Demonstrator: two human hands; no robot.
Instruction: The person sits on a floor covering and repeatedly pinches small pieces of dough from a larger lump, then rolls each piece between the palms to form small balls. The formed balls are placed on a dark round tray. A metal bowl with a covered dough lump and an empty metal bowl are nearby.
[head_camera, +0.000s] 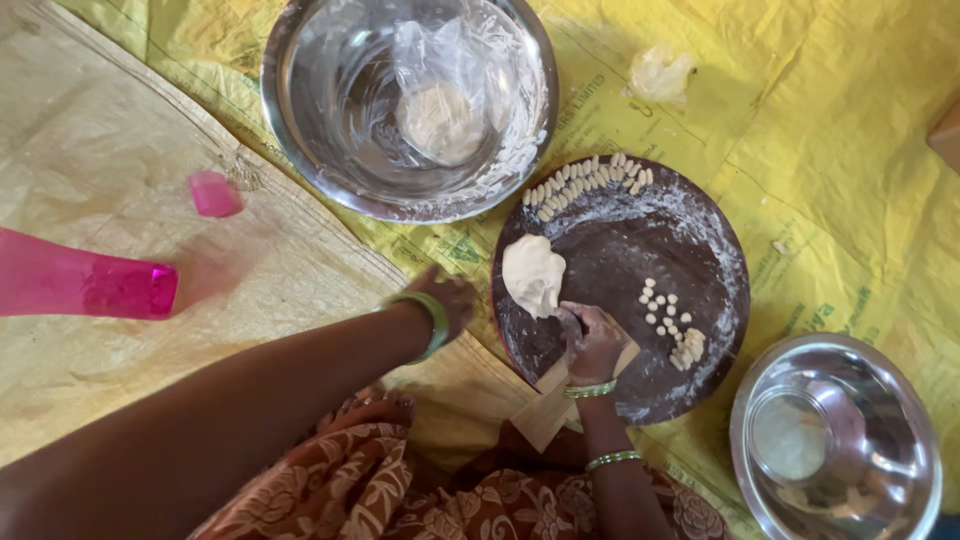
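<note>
Nearest the lens, my left hand (445, 300) rests flat, fingers loosely open, on the yellow sheet (830, 120) beside the round board (620, 260) at frame centre. I see my right hand (595, 342) curled closed on that floured board, just below the dough lump (533, 273). Small dough pieces (668, 315) lie right of it.

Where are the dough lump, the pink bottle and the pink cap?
dough lump (533, 273), head view, middle of the lump
pink bottle (75, 283), head view, its body
pink cap (214, 193), head view, its top
</note>
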